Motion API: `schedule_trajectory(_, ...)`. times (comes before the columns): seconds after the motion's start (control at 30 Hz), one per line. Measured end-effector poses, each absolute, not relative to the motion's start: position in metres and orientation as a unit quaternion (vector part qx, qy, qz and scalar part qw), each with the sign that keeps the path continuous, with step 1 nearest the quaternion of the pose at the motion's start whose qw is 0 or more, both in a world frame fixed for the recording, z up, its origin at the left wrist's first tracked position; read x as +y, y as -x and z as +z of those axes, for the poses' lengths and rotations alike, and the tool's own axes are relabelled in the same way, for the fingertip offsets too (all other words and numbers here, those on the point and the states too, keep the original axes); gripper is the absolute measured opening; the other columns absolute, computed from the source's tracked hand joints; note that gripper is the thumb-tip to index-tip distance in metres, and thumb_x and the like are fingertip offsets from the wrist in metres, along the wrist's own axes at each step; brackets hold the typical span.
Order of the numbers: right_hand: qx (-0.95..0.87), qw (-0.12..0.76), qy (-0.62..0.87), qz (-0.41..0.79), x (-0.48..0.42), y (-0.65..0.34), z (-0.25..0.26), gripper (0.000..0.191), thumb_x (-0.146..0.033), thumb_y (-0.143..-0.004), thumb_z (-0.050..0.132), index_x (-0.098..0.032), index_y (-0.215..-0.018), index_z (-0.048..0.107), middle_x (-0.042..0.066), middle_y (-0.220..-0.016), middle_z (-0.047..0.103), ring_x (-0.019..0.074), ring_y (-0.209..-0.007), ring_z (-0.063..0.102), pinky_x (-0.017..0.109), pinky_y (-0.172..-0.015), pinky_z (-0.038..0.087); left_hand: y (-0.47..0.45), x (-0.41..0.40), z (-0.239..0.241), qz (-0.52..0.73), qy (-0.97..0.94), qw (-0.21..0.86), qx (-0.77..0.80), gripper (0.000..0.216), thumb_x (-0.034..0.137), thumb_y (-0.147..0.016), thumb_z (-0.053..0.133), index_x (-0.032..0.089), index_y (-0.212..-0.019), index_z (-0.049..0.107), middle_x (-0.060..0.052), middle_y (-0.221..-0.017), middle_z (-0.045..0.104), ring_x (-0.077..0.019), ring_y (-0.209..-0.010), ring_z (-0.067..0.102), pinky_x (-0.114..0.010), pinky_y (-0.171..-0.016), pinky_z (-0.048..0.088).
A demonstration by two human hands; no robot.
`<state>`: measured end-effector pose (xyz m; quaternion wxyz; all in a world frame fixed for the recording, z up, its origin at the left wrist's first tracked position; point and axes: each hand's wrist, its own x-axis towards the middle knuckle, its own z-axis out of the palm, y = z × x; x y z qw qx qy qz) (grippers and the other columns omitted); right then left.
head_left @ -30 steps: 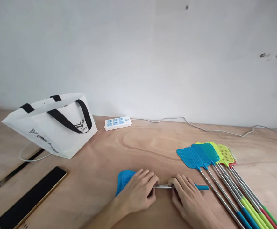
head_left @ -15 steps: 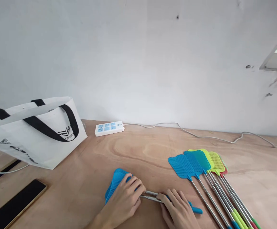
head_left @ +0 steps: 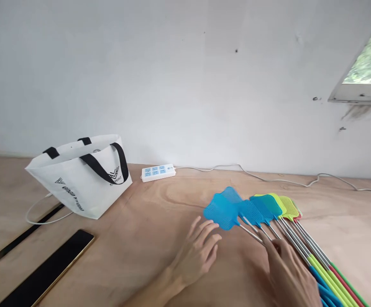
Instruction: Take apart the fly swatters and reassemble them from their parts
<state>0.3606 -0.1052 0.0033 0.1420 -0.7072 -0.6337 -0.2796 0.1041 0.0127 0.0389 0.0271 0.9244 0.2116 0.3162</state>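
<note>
Two blue fly swatters (head_left: 221, 212) with perforated heads overlap, their thin metal shafts running toward my right hand (head_left: 291, 273). That hand is closed around the shafts, over the left side of the row; the grip is partly hidden behind the back of the hand. Fingers spread and holding nothing, my left hand (head_left: 198, 251) is just below the blue heads. Right of these lie more blue swatters (head_left: 252, 211), several yellow-green swatters (head_left: 289, 206) and a few with red and green handles (head_left: 345, 277), side by side with handles toward me.
At left a white tote bag (head_left: 89, 187) with black handles leans on the wooden table (head_left: 134, 256). A black phone (head_left: 47, 268) and another dark flat device (head_left: 25, 234) lie nearby. Near the wall sits a power strip (head_left: 158, 172), its cable (head_left: 268, 180) running right.
The two blue swatters have moved from in front of me to the right, beside the row, carried by my right hand. My left hand has let go of their heads. The view has shifted somewhat.
</note>
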Motion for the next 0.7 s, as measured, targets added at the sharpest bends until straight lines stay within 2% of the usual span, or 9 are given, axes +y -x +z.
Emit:
schedule_trajectory(0.1, -0.584, 0.116, 0.746, -0.297, -0.124, -0.353, 0.000, 0.060, -0.013, -0.093, 0.042, -0.022, -0.152, 0.038, 0.014, -0.112, 0.069, 0.0299, -0.094, 0.069, 0.039, -0.070, 0.054, -0.109, 0.012, 0.032, 0.255, -0.954, 0.063, 0.144, 0.017, 0.017, -0.099, 0.049, 0.021, -0.110, 0.062, -0.008, -0.135, 0.062, -0.0218, -0.132, 0.053, -0.043, -0.119, 0.035)
schedule_trajectory(0.17, -0.562, 0.113, 0.763, -0.299, -0.131, -0.343, -0.006, 0.055, -0.021, -0.098, 0.040, -0.021, -0.153, 0.039, 0.017, -0.122, 0.069, 0.0328, -0.102, 0.069, 0.044, -0.076, 0.054, -0.111, 0.014, 0.030, 0.227, -0.960, 0.091, 0.134, 0.013, 0.017, -0.099, 0.051, 0.020, -0.106, 0.062, -0.007, -0.129, 0.064, -0.0213, -0.124, 0.058, -0.040, -0.113, 0.041)
schedule_trajectory(0.27, -0.546, 0.134, 0.775, -0.287, -0.135, -0.333, -0.018, 0.056, -0.026, -0.100, 0.036, -0.021, -0.156, 0.035, 0.016, -0.132, 0.067, 0.0321, -0.110, 0.068, 0.049, -0.089, 0.053, -0.112, 0.018, 0.028, 0.216, -0.955, 0.130, 0.156, 0.013, 0.018, -0.099, 0.053, 0.021, -0.109, 0.061, -0.005, -0.121, 0.066, -0.0196, -0.114, 0.062, -0.037, -0.104, 0.046)
schedule_trajectory(0.37, -0.564, 0.145, 0.764, -0.278, -0.139, -0.332, -0.030, 0.061, -0.023, -0.097, 0.038, -0.020, -0.157, 0.035, 0.014, -0.140, 0.064, 0.0325, -0.122, 0.064, 0.052, -0.101, 0.049, -0.110, 0.019, 0.027, 0.214, -0.954, 0.140, 0.158, 0.016, 0.019, -0.100, 0.052, 0.021, -0.113, 0.061, -0.005, -0.123, 0.066, -0.0196, -0.116, 0.061, -0.037, -0.106, 0.045)
schedule_trajectory(0.43, -0.576, 0.145, 0.761, -0.262, -0.140, -0.334, -0.035, 0.064, -0.020, -0.091, 0.041, -0.023, -0.155, 0.041, 0.012, -0.138, 0.065, 0.0326, -0.122, 0.065, 0.050, -0.098, 0.051, -0.108, 0.018, 0.027, 0.211, -0.954, 0.142, 0.157, 0.017, 0.020, -0.100, 0.053, 0.021, -0.115, 0.060, -0.005, -0.126, 0.065, -0.0201, -0.121, 0.059, -0.038, -0.110, 0.043)
schedule_trajectory(0.53, -0.568, 0.147, 0.778, -0.225, -0.138, -0.335, -0.036, 0.065, -0.019, -0.084, 0.045, -0.029, -0.148, 0.052, 0.009, -0.126, 0.072, 0.0330, -0.106, 0.072, 0.046, -0.083, 0.057, -0.107, 0.016, 0.024, 0.206, -0.953, 0.150, 0.162, 0.020, 0.021, -0.101, 0.052, 0.022, -0.119, 0.060, -0.006, -0.132, 0.063, -0.0202, -0.126, 0.057, -0.040, -0.114, 0.040)
schedule_trajectory(0.63, -0.569, 0.142, 0.786, -0.196, -0.135, -0.334, -0.027, 0.059, -0.017, -0.080, 0.048, -0.031, -0.135, 0.062, 0.009, -0.112, 0.076, 0.0300, -0.087, 0.074, 0.040, -0.070, 0.056, -0.107, 0.016, 0.022, 0.205, -0.952, 0.155, 0.165, 0.022, 0.022, -0.102, 0.050, 0.022, -0.122, 0.059, -0.006, -0.135, 0.062, -0.0195, -0.128, 0.056, -0.041, -0.117, 0.038)
schedule_trajectory(0.7, -0.582, 0.133, 0.783, -0.178, -0.133, -0.336, -0.016, 0.051, -0.014, -0.080, 0.048, -0.028, -0.125, 0.066, 0.008, -0.106, 0.076, 0.0263, -0.083, 0.073, 0.034, -0.066, 0.053, -0.107, 0.016, 0.021, 0.208, -0.951, 0.160, 0.164, 0.023, 0.022, -0.102, 0.050, 0.022, -0.123, 0.059, -0.006, -0.135, 0.062, -0.0200, -0.128, 0.056, -0.042, -0.118, 0.038)
